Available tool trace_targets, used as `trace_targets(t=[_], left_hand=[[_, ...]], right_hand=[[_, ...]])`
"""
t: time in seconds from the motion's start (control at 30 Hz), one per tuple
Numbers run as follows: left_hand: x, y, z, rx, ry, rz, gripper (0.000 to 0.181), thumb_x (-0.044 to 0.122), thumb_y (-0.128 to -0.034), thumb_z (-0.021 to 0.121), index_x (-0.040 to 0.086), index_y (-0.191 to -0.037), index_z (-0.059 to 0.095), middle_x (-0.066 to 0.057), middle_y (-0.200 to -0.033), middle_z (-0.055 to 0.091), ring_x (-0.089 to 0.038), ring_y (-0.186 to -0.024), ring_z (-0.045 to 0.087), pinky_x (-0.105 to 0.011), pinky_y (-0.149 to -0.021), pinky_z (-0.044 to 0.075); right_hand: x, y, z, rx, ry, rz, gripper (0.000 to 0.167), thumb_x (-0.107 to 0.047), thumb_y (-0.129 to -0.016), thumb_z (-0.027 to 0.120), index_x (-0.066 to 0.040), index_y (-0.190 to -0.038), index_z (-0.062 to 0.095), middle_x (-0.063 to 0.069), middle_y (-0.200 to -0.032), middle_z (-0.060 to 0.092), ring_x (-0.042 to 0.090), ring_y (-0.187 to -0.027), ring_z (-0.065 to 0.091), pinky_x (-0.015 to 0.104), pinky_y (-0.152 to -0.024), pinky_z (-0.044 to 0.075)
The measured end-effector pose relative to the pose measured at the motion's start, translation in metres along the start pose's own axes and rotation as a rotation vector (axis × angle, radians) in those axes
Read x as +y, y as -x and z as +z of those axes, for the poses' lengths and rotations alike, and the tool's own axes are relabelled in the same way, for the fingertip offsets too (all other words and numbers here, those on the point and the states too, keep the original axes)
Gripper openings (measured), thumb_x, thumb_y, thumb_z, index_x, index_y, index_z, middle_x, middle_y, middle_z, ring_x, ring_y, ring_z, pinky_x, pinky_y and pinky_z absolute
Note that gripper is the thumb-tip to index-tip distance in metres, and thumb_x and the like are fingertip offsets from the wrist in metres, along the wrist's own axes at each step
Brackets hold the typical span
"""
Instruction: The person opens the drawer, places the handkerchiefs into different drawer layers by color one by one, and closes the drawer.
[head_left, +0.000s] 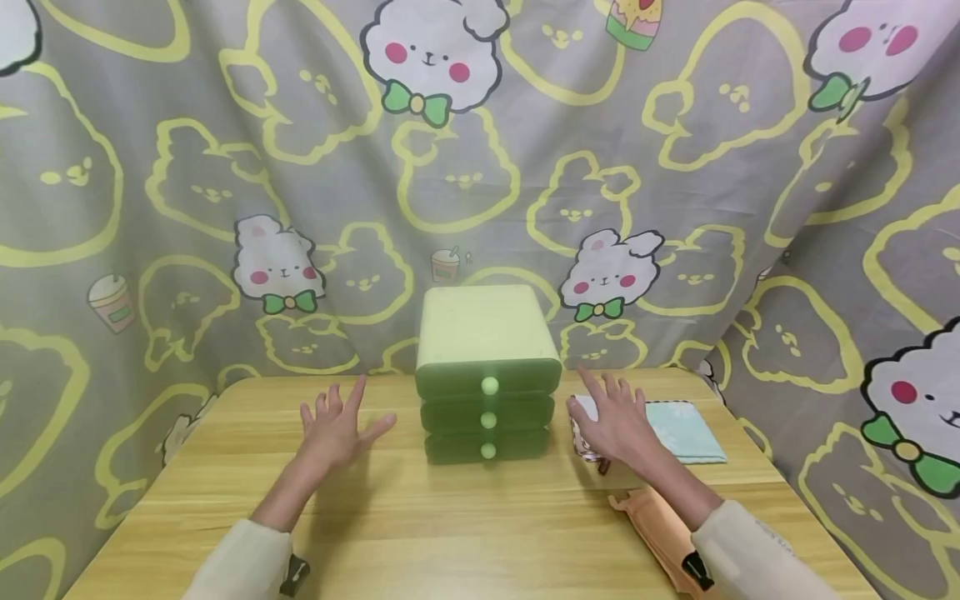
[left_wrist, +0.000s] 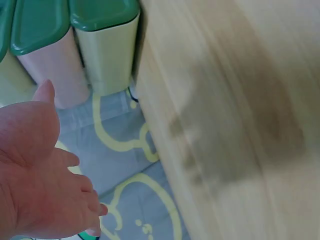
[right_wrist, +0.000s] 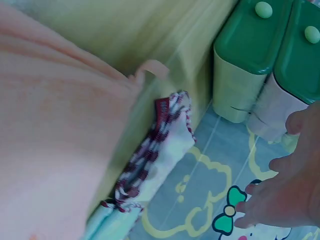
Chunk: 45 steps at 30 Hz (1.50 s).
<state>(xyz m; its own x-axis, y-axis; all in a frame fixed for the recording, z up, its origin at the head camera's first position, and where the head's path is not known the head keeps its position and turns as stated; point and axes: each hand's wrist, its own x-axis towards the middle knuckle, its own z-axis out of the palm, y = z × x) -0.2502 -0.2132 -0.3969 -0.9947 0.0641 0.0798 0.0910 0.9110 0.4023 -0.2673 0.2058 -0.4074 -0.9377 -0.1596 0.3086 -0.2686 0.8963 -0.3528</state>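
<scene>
A small chest of three drawers (head_left: 480, 325) stands near the table's back, with a pale top, green fronts and round light-green knobs. All three drawers look closed. My left hand (head_left: 333, 429) hovers to the left of the chest, fingers spread and holding nothing. On the other side, my right hand (head_left: 618, 423) is also spread, over a folded white cloth (right_wrist: 170, 145) with a dark checked edge. Whether it touches that cloth is hard to tell, but nothing is in its grip. A folded light-blue cloth (head_left: 686, 432) lies just right of it.
A peach-coloured cloth or bag (head_left: 660, 529) lies under the right forearm, near the front right. The wooden table (head_left: 450, 533) backs onto a grey curtain (head_left: 480, 208) with cartoon prints, which also hangs along both sides.
</scene>
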Motion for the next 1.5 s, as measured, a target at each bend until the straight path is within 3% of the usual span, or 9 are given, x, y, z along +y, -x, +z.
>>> trace_targets(t=[0.17,0.4,0.6,0.77,0.97,1.1,1.27,1.37,1.5], left_hand=[[0.008,-0.005,-0.015,-0.006,-0.004,0.028,0.093,0.062,-0.0994,0.050,0.006,-0.163,0.011,-0.046,-0.156,0.014,-0.066,-0.143,0.011,-0.081,-0.113,-0.007],[0.020,-0.015,-0.037,-0.015,-0.041,0.072,0.090,0.060,-0.1016,0.047,0.003,-0.162,0.012,-0.046,-0.155,0.021,-0.066,-0.141,0.021,-0.081,-0.113,0.010],[0.034,-0.025,-0.055,-0.043,-0.062,0.089,0.090,0.061,-0.1026,0.043,0.002,-0.162,0.011,-0.046,-0.155,0.019,-0.066,-0.142,0.018,-0.079,-0.116,0.009],[0.049,-0.032,-0.069,-0.088,-0.033,0.093,0.088,0.059,-0.1036,0.042,0.003,-0.163,0.008,-0.045,-0.156,0.015,-0.064,-0.144,0.015,-0.077,-0.117,0.005],[0.062,-0.039,-0.077,-0.099,-0.021,0.104,0.085,0.058,-0.1046,0.039,0.004,-0.163,0.009,-0.041,-0.159,0.018,-0.063,-0.145,0.016,-0.075,-0.119,0.006],[0.070,-0.044,-0.080,-0.115,0.044,0.121,0.085,0.057,-0.1056,0.037,0.003,-0.162,0.005,-0.038,-0.162,0.012,-0.062,-0.147,0.009,-0.074,-0.120,0.001],[0.078,-0.050,-0.078,-0.129,0.188,0.156,0.089,0.059,-0.1047,0.040,0.004,-0.163,-0.001,-0.029,-0.166,0.010,-0.055,-0.150,0.016,-0.066,-0.124,0.012],[0.082,-0.054,-0.073,-0.146,0.250,0.137,0.095,0.064,-0.1023,0.040,0.005,-0.163,-0.004,-0.027,-0.167,0.011,-0.051,-0.150,0.020,-0.064,-0.124,0.019],[0.087,-0.058,-0.070,-0.192,0.322,0.066,0.103,0.071,-0.0985,0.040,0.003,-0.162,-0.007,-0.025,-0.168,0.006,-0.047,-0.153,0.015,-0.062,-0.125,0.016]], right_hand=[[-0.006,-0.005,-0.014,-0.006,-0.002,-0.028,0.062,-0.039,-0.106,0.047,-0.007,-0.157,0.035,0.038,-0.147,0.042,0.061,-0.137,0.034,0.076,-0.112,0.021],[-0.011,-0.017,-0.030,-0.025,-0.022,-0.056,0.064,-0.040,-0.107,0.042,-0.004,-0.158,0.030,0.040,-0.150,0.037,0.060,-0.140,0.031,0.075,-0.115,0.023],[-0.017,-0.028,-0.041,-0.016,-0.034,-0.096,0.064,-0.040,-0.107,0.041,-0.002,-0.158,0.031,0.040,-0.149,0.039,0.063,-0.138,0.032,0.077,-0.111,0.026],[-0.024,-0.037,-0.052,-0.047,-0.026,-0.080,0.064,-0.042,-0.109,0.036,-0.002,-0.158,0.029,0.038,-0.152,0.037,0.062,-0.139,0.033,0.076,-0.113,0.028],[-0.032,-0.043,-0.061,-0.082,-0.055,-0.058,0.067,-0.045,-0.109,0.033,-0.002,-0.160,0.025,0.034,-0.158,0.031,0.057,-0.144,0.029,0.072,-0.117,0.026],[-0.036,-0.046,-0.066,-0.095,-0.087,-0.032,0.071,-0.049,-0.108,0.030,-0.003,-0.161,0.022,0.027,-0.162,0.029,0.052,-0.147,0.029,0.069,-0.119,0.025],[-0.040,-0.049,-0.069,-0.121,-0.107,0.004,0.076,-0.056,-0.107,0.028,-0.005,-0.162,0.019,0.023,-0.164,0.028,0.050,-0.146,0.033,0.067,-0.119,0.029],[-0.044,-0.049,-0.070,-0.131,-0.111,0.020,0.079,-0.060,-0.105,0.027,-0.007,-0.162,0.019,0.023,-0.163,0.031,0.050,-0.142,0.038,0.067,-0.117,0.032],[-0.049,-0.047,-0.072,-0.141,-0.132,0.044,0.079,-0.063,-0.104,0.028,-0.011,-0.163,0.018,0.022,-0.161,0.035,0.051,-0.140,0.042,0.068,-0.115,0.035]])
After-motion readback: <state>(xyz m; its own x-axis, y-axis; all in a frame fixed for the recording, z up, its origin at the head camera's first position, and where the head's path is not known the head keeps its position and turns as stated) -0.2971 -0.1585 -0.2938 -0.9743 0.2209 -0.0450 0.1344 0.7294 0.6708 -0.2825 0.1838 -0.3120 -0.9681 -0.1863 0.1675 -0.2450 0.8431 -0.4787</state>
